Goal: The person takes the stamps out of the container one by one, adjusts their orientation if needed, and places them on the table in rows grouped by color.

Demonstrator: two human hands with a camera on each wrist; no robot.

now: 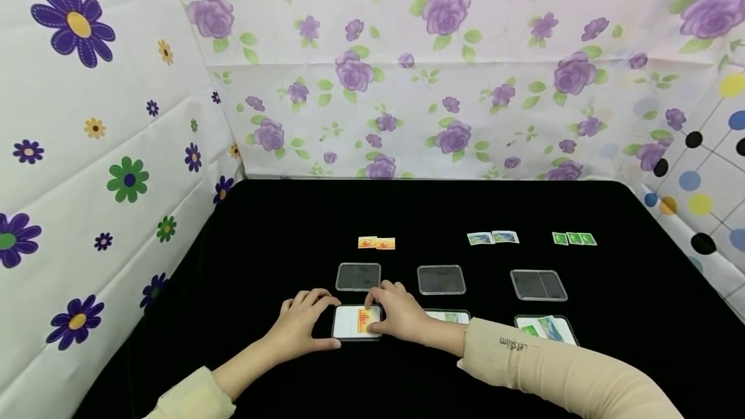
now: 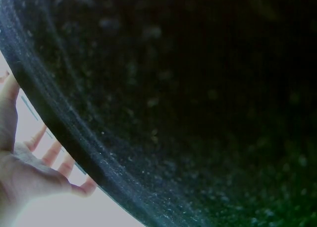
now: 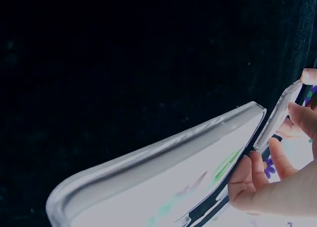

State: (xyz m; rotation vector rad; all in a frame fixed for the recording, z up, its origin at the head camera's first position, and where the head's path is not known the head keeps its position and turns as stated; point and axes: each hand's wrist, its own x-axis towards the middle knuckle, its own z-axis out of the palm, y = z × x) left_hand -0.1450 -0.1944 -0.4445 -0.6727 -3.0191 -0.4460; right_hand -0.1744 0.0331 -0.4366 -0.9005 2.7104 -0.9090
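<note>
In the head view, a shallow clear-edged case [image 1: 345, 325] with a white inside lies at the front of the black table. On its right half is a small orange-and-yellow picture card [image 1: 363, 319]. My right hand [image 1: 401, 315] reaches over the case's right end, thumb and forefinger pinching the card at its near and far edges. My left hand [image 1: 299, 328] is spread at the left end, thumb by the near corner and forefinger by the far corner. The left wrist view shows this hand's fingers [image 2: 52, 150] extended, beyond a dark surface that fills most of the frame.
Two similar cases, a middle one [image 1: 462, 315] and a right one [image 1: 561, 328], hold green and blue cards. Behind stand three clear lids [image 1: 359, 277] [image 1: 441, 280] [image 1: 538, 285]. Farther back lie orange cards [image 1: 376, 243], blue-green cards [image 1: 493, 237] and green cards [image 1: 574, 238].
</note>
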